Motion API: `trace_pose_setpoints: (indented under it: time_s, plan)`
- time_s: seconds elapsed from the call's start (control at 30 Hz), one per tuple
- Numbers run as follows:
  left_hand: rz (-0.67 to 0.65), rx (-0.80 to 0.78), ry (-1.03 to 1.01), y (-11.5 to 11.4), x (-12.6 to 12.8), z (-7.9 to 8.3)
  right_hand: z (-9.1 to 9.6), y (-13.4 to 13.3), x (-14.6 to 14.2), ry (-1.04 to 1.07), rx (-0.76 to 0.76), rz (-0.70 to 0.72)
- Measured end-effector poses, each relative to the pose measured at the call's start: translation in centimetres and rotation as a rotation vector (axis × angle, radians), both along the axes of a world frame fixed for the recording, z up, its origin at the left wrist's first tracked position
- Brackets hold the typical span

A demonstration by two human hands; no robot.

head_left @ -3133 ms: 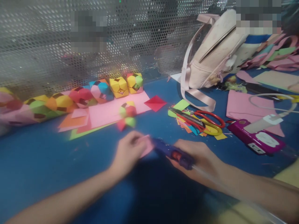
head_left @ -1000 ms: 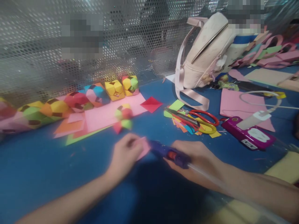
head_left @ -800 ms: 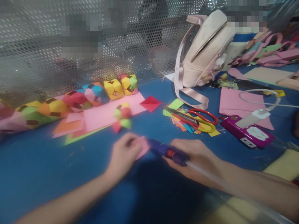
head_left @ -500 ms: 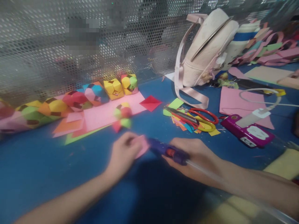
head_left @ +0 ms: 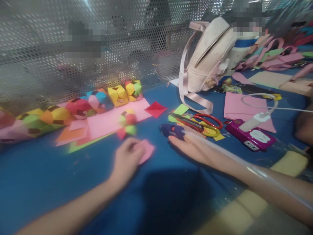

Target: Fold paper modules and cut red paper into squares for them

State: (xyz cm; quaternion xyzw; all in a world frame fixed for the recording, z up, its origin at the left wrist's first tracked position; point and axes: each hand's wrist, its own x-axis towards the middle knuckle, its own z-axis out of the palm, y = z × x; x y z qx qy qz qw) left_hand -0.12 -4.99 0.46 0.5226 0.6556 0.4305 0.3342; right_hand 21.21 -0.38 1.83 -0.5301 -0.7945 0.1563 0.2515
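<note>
My left hand [head_left: 128,160] is closed in a pinch on a small piece of pink paper [head_left: 146,150], with the paper sticking out to the right. Just beyond its knuckles is a blurred piece of folded paper in red, green and yellow [head_left: 130,120]; I cannot tell whether the hand touches it. My right hand [head_left: 189,142] is around a dark purple glue gun [head_left: 172,130], low over the blue table. A long clear glue stick [head_left: 227,153] runs back from the gun along the forearm. The fingers on the gun's far side are hidden. A red folded paper [head_left: 156,109] lies beyond the gun.
Scissors [head_left: 210,120] lie on coloured scraps beside a purple device [head_left: 250,133] with a white plug and cable. Folded paper balls [head_left: 117,95] line the perforated metal screen [head_left: 137,42]. A pale backpack [head_left: 207,55] and a bottle [head_left: 239,52] stand at the back.
My right hand has moved forward with the glue gun, away from the pink paper and towards the scissors. My left hand still pinches the paper. The view has shifted slightly.
</note>
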Motion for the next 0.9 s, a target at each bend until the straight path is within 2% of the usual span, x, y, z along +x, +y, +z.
trace_pose_setpoints:
  time_s: [0.2, 0.33, 0.4, 0.47, 0.57, 0.63, 0.7, 0.77, 0.83, 0.9]
  plan:
    - [-0.02, 0.029, -0.022, -0.7, 0.1, 0.3, 0.3, 0.2, 0.3, -0.039, 0.017, 0.066]
    - [-0.018, 0.031, -0.058, -1.1, 0.2, 0.3, 1.2, -1.9, 2.5, -0.088, 0.13, 0.068]
    - [-0.016, 0.025, -0.092, -1.2, 0.3, 0.3, 1.8, -3.7, 3.6, -0.121, 0.123, 0.046]
    - [-0.028, 0.022, -0.124, -1.3, 0.4, 0.3, 2.4, -5.4, 3.8, -0.086, 0.02, 0.154]
    - [-0.052, 0.032, -0.148, -1.6, 0.6, 0.2, 3.1, -6.7, 1.9, 0.144, -0.063, 0.335]
    - [-0.067, 0.04, -0.15, -1.9, 0.6, 0.2, 3.1, -6.4, -0.4, 0.279, -0.154, 0.318]
    - [-0.091, 0.048, -0.158, -2.2, 0.6, 0.2, 2.6, -5.5, -2.7, 0.387, -0.316, 0.205]
    - [-0.105, 0.057, -0.171, -2.4, 0.5, 0.2, 1.8, -4.7, -4.4, 0.482, -0.466, 0.176]
    - [-0.107, 0.05, -0.175, -2.5, 0.4, 0.2, 1.0, -4.1, -5.3, 0.554, -0.526, 0.175]
    - [-0.117, 0.023, -0.182, -2.4, 0.2, 0.1, 0.5, -3.8, -5.5, 0.608, -0.524, 0.165]
